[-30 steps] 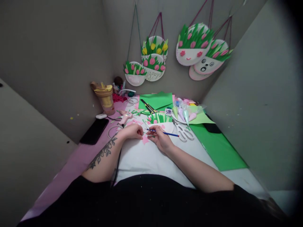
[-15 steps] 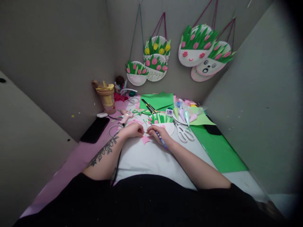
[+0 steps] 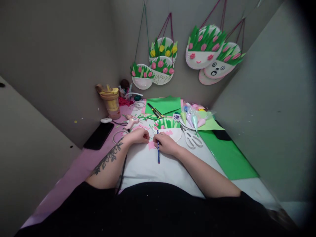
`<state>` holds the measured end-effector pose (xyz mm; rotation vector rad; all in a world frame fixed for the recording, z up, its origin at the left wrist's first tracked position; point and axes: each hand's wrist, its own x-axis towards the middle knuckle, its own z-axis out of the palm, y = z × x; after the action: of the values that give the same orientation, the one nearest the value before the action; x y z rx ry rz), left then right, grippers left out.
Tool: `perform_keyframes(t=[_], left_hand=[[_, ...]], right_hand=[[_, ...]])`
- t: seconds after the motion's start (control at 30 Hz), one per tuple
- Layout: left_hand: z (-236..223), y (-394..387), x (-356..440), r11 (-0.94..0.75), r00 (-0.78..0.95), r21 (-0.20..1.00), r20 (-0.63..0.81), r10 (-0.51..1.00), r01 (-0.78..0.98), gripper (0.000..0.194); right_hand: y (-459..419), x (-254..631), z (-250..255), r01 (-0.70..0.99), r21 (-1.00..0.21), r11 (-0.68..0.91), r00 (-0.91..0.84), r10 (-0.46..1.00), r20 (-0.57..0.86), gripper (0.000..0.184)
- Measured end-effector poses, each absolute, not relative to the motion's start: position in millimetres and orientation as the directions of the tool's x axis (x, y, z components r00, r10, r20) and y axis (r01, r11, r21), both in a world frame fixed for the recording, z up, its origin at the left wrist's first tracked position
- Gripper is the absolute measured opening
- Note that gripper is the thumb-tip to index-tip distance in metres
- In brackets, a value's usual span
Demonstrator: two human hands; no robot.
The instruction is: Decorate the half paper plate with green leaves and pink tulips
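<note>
My right hand (image 3: 167, 143) is closed around a blue pencil (image 3: 158, 155), whose lower end points toward my body. My left hand (image 3: 140, 135) faces it with fingers pinched together; a thin greenish bit shows between the two hands, too small to name. Just below the fingertips lies a piece of pink paper (image 3: 151, 145). Behind my right hand rests a cut paper plate (image 3: 176, 133) with green paper leaves and pink tulips. White scissors (image 3: 193, 140) lie to its right. A pink glue gun (image 3: 131, 123) sits beyond my left hand.
A box cutter (image 3: 155, 111) lies on green sheets (image 3: 170, 103) at the back. Filled piping bags (image 3: 194, 120) are at back right, near a large green sheet (image 3: 229, 158). On the left are a phone (image 3: 99, 135) and a cup (image 3: 113, 107). Decorated plates (image 3: 161, 78) hang on the wall.
The pencil has swung in my right hand from pointing right to pointing down toward my body. My right hand has turned palm-down. My left hand has barely moved.
</note>
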<state>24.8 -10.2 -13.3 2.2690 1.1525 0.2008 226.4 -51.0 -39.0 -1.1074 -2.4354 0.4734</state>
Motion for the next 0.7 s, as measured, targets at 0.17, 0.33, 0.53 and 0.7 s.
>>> perform_keyframes(t=[0.17,0.33,0.53,0.7], left_hand=[[-15.9,-10.4,26.5,-0.469,0.608,0.531,-0.113,0.786,0.706,0.012],[-19.6,-8.1,25.7,-0.476,0.606,0.513,-0.114,0.787,0.714,0.014],[-20.8,-5.8,24.2,-0.448,0.619,0.574,-0.134,0.774,0.685,0.015],[-20.1,-4.7,24.0,-0.428,0.620,0.596,-0.156,0.769,0.680,0.016]], right_hand=[[-56.8,229.2,-38.5,0.331,-0.864,0.380,-0.403,0.884,0.234,0.039],[-63.5,216.8,-43.7,0.073,-0.991,0.115,-0.325,0.942,0.085,0.048],[-58.2,207.3,-51.5,0.165,-0.981,0.101,-0.228,0.972,0.062,0.004],[-56.8,209.7,-57.3,0.287,-0.945,0.157,-0.181,0.978,0.108,0.006]])
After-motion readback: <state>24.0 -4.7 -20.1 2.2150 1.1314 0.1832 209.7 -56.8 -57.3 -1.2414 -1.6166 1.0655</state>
